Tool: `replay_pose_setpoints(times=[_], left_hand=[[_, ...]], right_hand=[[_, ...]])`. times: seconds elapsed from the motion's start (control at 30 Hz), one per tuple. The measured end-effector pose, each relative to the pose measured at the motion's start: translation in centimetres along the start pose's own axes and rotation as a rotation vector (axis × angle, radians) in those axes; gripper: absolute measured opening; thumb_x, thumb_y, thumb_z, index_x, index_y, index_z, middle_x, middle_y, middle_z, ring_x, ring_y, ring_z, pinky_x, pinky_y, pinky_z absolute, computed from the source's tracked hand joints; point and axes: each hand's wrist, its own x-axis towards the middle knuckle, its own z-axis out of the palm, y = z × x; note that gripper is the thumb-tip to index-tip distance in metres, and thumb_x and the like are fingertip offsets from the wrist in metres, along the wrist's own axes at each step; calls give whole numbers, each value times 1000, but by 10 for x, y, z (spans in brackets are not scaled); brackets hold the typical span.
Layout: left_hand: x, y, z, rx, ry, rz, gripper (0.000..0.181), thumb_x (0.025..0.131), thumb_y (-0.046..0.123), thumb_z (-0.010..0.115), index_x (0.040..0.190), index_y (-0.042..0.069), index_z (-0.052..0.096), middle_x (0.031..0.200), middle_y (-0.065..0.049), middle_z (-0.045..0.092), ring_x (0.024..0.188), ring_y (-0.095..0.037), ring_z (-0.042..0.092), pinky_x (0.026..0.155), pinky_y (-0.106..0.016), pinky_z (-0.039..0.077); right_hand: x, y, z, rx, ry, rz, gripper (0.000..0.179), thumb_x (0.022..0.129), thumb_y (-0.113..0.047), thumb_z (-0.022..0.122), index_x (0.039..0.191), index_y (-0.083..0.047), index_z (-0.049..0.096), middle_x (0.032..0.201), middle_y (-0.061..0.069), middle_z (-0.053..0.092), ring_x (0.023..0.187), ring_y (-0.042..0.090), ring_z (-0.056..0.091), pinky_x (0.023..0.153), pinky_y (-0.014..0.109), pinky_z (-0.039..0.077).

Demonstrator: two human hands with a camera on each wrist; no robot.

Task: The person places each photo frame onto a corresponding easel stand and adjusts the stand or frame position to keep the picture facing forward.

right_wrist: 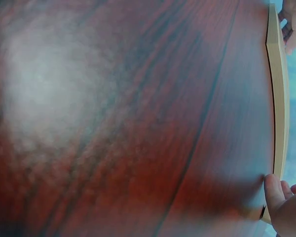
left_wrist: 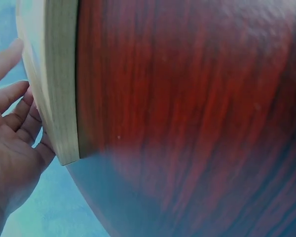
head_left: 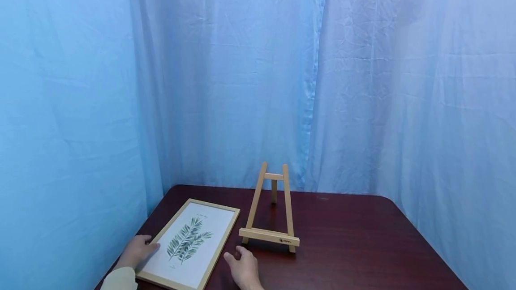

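A light wood picture frame (head_left: 214, 261) with a print of green fern leaves (head_left: 188, 240) lies on the dark red-brown table, left of centre. At its left side is my left hand (head_left: 138, 250), thumb over the rim and the other fingers along the outer edge. In the left wrist view, that hand's loosely bent fingers (left_wrist: 20, 106) come up to the frame's edge (left_wrist: 61, 89). Just right of the frame, my right hand (head_left: 243, 268) holds nothing, its fingers relaxed and its thumb toward the frame. Beyond it stands a small wooden easel (head_left: 268, 235).
The easel's ledge faces me and its back leg (head_left: 274, 191) rests on the table (head_left: 354, 245). Blue curtains (head_left: 242, 79) hang behind the table and on both sides. The table's left edge runs close beside the frame and my left hand.
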Motion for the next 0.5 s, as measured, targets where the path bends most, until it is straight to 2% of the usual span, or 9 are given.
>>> replay_pose_setpoints(times=[0.33, 0.5], left_hand=[[8, -5, 4, 11, -45, -35, 43, 86, 3, 70, 117, -24, 55, 118, -40, 56, 113, -55, 52, 92, -58, 47], [14, -10, 6, 23, -74, -42, 36, 83, 0, 72, 111, -21, 60, 109, -36, 61, 103, -50, 59, 85, -56, 51]], right_hand=[[0, -1, 1, 2, -7, 21, 50, 89, -28, 74, 121, 10, 64, 110, 21, 68, 111, 39, 61, 92, 56, 48], [2, 2, 3, -4, -9, 23, 51, 89, -27, 74, 120, 11, 64, 109, 22, 68, 110, 40, 61, 91, 56, 48]])
